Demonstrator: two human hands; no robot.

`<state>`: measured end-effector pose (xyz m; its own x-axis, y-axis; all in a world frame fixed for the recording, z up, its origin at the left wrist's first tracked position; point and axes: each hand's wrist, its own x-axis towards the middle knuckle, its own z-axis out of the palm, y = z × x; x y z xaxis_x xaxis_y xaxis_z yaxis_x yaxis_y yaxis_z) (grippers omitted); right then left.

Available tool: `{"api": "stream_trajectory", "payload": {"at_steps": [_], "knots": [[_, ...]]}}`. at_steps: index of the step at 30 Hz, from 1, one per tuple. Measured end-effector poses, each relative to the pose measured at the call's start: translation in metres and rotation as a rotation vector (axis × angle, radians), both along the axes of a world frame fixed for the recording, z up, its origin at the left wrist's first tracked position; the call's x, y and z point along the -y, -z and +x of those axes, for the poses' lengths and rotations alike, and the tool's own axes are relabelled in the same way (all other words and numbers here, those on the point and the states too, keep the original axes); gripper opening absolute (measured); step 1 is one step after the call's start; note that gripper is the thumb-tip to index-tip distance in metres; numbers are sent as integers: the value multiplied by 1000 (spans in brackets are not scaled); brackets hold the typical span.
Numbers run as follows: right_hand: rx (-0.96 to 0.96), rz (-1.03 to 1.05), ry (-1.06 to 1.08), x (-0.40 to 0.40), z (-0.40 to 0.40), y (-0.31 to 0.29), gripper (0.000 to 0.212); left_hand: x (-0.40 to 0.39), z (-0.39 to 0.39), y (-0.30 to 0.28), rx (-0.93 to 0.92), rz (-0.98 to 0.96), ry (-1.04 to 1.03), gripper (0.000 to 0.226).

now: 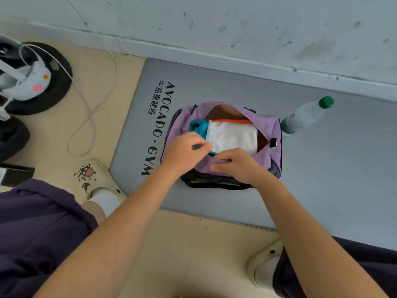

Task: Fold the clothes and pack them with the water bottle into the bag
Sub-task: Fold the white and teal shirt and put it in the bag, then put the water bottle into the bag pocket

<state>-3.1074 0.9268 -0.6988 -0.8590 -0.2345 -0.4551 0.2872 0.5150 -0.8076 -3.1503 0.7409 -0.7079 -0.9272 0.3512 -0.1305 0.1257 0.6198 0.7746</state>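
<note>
A purple bag lies open on a grey gym mat. Inside it sit folded clothes: a white piece with an orange edge on top and a teal piece under it at the left. My left hand pinches the near left corner of the clothes at the bag's opening. My right hand rests on the near rim of the bag, fingers pressing the purple fabric. A clear water bottle with a green cap stands on the mat just right of the bag, apart from both hands.
A grey wall runs behind the mat. At the left stand black round bases with a plush toy and a loose white cable. My feet in cream clogs are on the beige floor beside the mat.
</note>
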Motion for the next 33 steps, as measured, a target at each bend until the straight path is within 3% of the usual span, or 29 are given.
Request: {"api": "stream_trajectory", "payload": {"at_steps": [3,8,14,17,19,22,25,28,30,33], "knots": [[-45,14,31,-6,-2,-6,15,-17,0,-11,99,-48,184,40],[-101,165,-5,-8,1,-2,24,14,-22,-6,-25,-469,283,61],[-162,286,0,-17,1,6,37,59,-41,0,-21,-628,261,37],[-200,485,-13,-28,-1,7,44,54,-40,3,-50,-746,211,68],[-215,679,2,-41,-3,4,45,47,-35,2,-104,-808,138,78],[-321,818,137,-69,-5,-6,49,35,-27,-1,-190,-760,-9,75],[-318,732,225,-90,-4,-15,69,13,-20,-3,-230,-743,-73,71],[-320,547,334,-101,-4,-21,38,-16,-14,-6,-299,-680,14,64],[-383,516,477,-115,-7,-26,16,-36,-11,-7,-221,-560,193,59],[-412,539,744,-151,-19,-27,24,-62,-5,-5,-64,-494,374,42]]}}
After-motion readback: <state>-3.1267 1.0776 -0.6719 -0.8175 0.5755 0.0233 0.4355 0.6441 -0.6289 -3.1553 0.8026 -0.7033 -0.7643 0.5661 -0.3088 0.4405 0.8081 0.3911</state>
